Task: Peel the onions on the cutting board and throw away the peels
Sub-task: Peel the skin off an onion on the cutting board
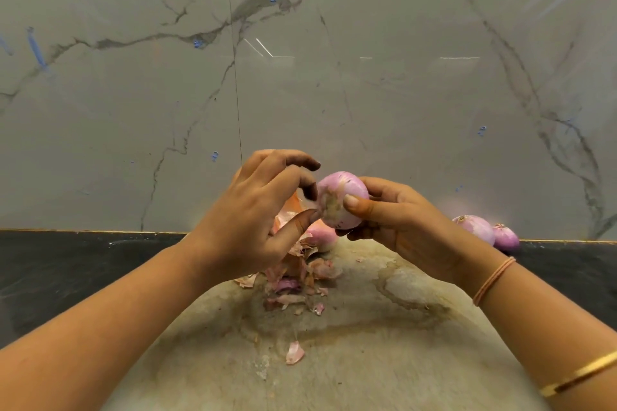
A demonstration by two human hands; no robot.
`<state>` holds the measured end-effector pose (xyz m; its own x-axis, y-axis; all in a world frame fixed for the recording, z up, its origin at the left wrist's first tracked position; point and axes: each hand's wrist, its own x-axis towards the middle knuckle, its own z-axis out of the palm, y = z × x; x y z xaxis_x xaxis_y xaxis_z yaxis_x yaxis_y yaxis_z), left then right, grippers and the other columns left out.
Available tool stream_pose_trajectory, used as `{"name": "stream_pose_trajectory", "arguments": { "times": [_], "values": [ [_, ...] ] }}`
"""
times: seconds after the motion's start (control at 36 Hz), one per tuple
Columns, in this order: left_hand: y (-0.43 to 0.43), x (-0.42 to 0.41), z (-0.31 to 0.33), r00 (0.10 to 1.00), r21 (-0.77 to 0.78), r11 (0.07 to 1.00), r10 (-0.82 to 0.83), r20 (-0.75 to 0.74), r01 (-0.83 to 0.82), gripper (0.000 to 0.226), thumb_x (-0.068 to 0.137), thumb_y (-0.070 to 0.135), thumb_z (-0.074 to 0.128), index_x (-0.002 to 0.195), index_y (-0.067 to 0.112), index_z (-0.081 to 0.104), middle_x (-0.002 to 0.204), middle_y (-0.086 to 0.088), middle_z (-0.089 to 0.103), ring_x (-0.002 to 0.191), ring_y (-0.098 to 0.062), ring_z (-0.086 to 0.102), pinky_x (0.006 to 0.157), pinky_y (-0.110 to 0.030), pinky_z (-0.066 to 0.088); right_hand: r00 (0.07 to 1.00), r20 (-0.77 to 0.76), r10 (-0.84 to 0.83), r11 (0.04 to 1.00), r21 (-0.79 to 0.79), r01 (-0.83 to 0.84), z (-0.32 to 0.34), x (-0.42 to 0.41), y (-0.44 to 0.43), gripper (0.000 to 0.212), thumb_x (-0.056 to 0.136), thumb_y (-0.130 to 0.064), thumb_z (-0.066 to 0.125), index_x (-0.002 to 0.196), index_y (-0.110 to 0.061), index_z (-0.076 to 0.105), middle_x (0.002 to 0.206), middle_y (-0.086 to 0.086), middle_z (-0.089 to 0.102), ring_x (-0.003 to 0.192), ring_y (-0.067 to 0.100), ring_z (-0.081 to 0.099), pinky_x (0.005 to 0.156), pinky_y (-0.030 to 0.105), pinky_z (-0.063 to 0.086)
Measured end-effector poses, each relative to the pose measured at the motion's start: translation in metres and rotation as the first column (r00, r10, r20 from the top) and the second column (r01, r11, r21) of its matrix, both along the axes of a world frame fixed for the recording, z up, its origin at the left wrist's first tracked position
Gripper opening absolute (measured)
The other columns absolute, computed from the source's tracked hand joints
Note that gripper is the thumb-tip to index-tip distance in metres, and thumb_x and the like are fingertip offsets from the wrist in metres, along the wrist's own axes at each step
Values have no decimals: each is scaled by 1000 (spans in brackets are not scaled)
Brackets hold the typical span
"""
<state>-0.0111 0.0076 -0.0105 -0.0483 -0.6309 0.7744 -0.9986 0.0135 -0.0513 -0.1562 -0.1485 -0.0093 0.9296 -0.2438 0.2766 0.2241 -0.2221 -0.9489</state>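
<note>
My right hand (404,223) grips a pale purple onion (345,190) in the air above the round, stained cutting board (384,344), thumb pressed on its root end. My left hand (257,210) pinches at the onion's left side with thumb and fingertips, where a flap of orange-pink skin (293,207) hangs. A heap of dry peels (297,277) lies on the board below my hands, with another onion (322,235) half hidden behind it. A single loose peel (294,353) lies nearer to me.
Two peeled purple onions (475,228) (505,237) lie on the dark countertop (66,264) at the right, by the grey marble wall (300,77). The dark counter flanks the board on both sides.
</note>
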Motion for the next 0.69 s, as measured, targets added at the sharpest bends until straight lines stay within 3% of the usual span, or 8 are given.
{"name": "stream_pose_trajectory", "arguments": {
  "times": [0.11,0.19,0.33,0.44,0.69],
  "values": [
    [-1,0,0,1000,-43,999,15,7,-15,27,87,36,51,114,33,48,133,5,40,124,-16,33,100,-17,23,999,-46,19,998,-66,-22,0,-1,4,43,84,-30,68,123,-14,61,109,11,69,88,18,65,74,25,52],
    [-1,-1,-1,1000,-43,999,18,19,-18,23,89,36,49,112,36,50,137,4,37,125,-17,31,99,-25,26,997,-68,25,996,-82,-30,1,-1,8,49,78,-30,62,125,-13,59,110,11,69,89,18,66,74,25,51],
    [-2,-1,-2,1000,-39,999,10,-13,-10,21,88,39,49,109,40,51,141,3,34,127,-18,29,98,-23,23,997,-82,14,991,-130,-25,3,-2,11,48,81,-33,65,124,-14,60,110,10,69,89,17,66,74,24,52],
    [-3,0,-4,1000,-12,1000,20,-4,-20,19,88,39,49,107,40,51,143,3,32,130,-18,27,99,-30,25,994,-105,-24,983,-186,4,2,-2,10,55,74,-35,61,125,-15,59,112,10,68,97,23,67,79,27,55],
    [-4,-1,-5,999,-52,998,31,40,-29,15,88,32,48,102,36,50,142,2,33,129,-24,30,99,-30,26,995,-93,-25,988,-151,11,2,-1,10,55,75,-34,60,125,-11,59,107,10,69,85,15,66,71,23,50]
  ]
}}
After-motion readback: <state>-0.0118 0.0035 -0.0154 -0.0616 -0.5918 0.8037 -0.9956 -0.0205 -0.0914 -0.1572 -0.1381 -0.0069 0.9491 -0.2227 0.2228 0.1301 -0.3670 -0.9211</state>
